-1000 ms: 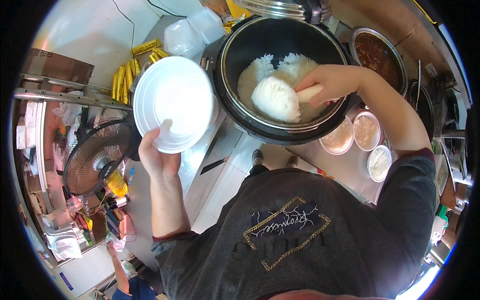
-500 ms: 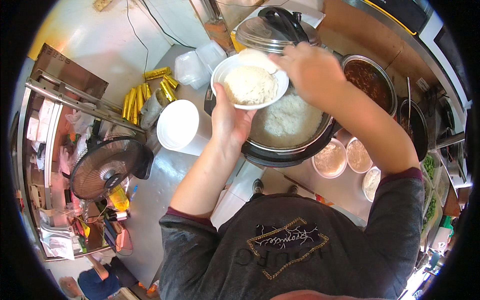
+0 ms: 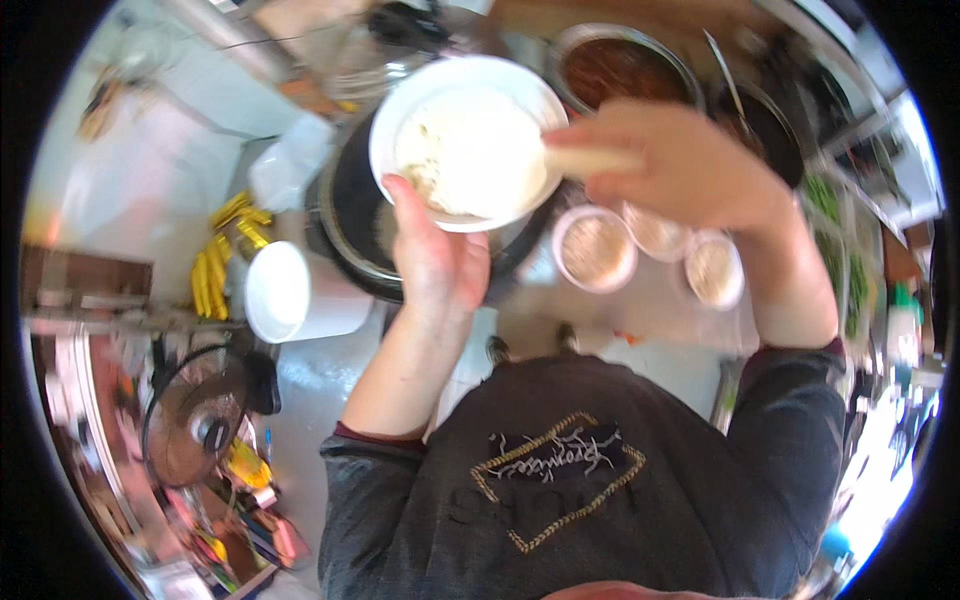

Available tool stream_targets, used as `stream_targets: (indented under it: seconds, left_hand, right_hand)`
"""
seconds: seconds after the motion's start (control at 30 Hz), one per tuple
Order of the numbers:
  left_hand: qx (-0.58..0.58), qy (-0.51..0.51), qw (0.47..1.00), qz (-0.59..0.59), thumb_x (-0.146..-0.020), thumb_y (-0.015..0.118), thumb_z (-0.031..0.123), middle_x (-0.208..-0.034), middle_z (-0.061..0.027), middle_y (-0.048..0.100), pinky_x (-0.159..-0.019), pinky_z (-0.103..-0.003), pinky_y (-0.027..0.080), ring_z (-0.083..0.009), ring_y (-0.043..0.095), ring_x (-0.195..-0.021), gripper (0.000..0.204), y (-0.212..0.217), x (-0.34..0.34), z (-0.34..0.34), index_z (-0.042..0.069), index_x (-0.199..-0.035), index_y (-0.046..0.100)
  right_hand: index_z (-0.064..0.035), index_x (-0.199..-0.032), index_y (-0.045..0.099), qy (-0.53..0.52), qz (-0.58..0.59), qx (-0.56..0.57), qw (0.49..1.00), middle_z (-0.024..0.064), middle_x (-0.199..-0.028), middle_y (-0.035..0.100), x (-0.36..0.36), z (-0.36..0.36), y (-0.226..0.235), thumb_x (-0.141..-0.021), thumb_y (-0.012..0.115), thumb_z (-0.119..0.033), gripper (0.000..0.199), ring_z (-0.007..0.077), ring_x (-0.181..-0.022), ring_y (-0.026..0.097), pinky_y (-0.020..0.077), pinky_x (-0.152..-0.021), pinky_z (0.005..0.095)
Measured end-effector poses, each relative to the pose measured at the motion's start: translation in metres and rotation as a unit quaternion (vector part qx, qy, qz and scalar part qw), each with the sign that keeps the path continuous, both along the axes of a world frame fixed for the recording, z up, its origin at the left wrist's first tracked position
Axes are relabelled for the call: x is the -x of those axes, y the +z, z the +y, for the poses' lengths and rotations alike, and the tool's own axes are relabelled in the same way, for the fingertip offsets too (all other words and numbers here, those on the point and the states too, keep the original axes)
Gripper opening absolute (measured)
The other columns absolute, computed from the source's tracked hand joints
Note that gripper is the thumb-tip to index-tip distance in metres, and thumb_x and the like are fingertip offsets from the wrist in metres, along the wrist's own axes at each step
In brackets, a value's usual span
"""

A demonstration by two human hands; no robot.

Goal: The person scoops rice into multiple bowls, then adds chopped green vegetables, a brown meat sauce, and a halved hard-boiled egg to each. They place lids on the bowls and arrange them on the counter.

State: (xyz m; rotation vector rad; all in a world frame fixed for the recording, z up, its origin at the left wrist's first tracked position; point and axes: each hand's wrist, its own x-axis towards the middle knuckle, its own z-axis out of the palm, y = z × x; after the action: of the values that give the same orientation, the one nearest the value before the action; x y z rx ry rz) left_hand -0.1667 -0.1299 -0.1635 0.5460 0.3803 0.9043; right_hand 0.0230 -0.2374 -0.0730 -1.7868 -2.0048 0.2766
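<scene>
My left hand (image 3: 437, 250) holds a white bowl (image 3: 385, 150) from below and the side, thumb at its rim. Cooked rice (image 3: 428, 185) fills the bowl, partly washed out by glare. Gripped in my right hand (image 3: 690, 165) is a pale rice paddle (image 3: 600, 160). Its blade reaches over the right side of the bowl, onto or just above the rice; blur hides which. Beneath the bowl stands a round dark rice cooker (image 3: 330, 215), its inside mostly covered by the bowl and my left hand.
Several rice-filled bowls (image 3: 595, 250) stand right of the cooker. Behind them are a pot of brown sauce (image 3: 625, 72) and a dark pan (image 3: 770, 135) with a long handle in it. Left are stacked white containers (image 3: 335, 300), gold packets (image 3: 208, 278) and a fan (image 3: 195, 425). Greens (image 3: 855, 290) lie far right.
My view has swung right. The bowl looks larger and now covers most of the cooker's opening. My right hand has shifted right and lower, and the paddle lies flatter across the bowl.
</scene>
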Motion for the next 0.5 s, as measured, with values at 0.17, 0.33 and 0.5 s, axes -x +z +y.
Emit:
stream_targets:
  seconds: [0.17, 0.33, 0.5]
  left_hand:
    - [-0.036, -0.287, 0.956, 0.052, -0.099, 0.022, 0.059, -0.154, -0.0091, 0.029, -0.113, -0.05, 0.032, -0.0273, 0.035, -0.139, 0.069, -0.038, -0.028, -0.074, 0.015, -0.152, 0.019]
    - [0.145, -0.533, 0.815, 0.174, -0.1, 0.02, 0.056, -0.146, -0.011, 0.039, -0.103, -0.055, 0.044, -0.031, 0.042, -0.134, 0.062, -0.145, -0.067, -0.139, 0.017, -0.148, 0.022]
    - [0.151, -0.497, 0.782, 0.344, -0.101, 0.025, 0.054, -0.138, -0.0105, 0.047, -0.097, -0.049, 0.047, -0.0274, 0.05, -0.124, 0.057, -0.261, -0.112, -0.177, 0.016, -0.143, 0.031]
  right_hand:
    - [0.0021, -0.131, 0.052, -0.295, 0.294, -0.017, 0.909, 0.0088, -0.112, 0.063, -0.021, -0.112, 0.035, -0.086, 0.064, -0.009, 0.047, 0.0132, -0.095, 0.061, 0.0493, -0.082, 0.0244]
    - [0.0021, -0.133, 0.05, -0.318, 0.369, -0.101, 0.867, 0.0081, -0.118, 0.062, -0.023, -0.171, 0.013, -0.085, 0.063, -0.006, 0.05, 0.0149, -0.102, 0.061, 0.0491, -0.086, 0.0267]
    - [0.0022, -0.133, 0.05, -0.29, 0.45, -0.08, 0.841, 0.0069, -0.116, 0.061, -0.041, -0.185, -0.011, -0.089, 0.062, -0.009, 0.047, 0.0115, -0.102, 0.058, 0.0473, -0.087, 0.0243]
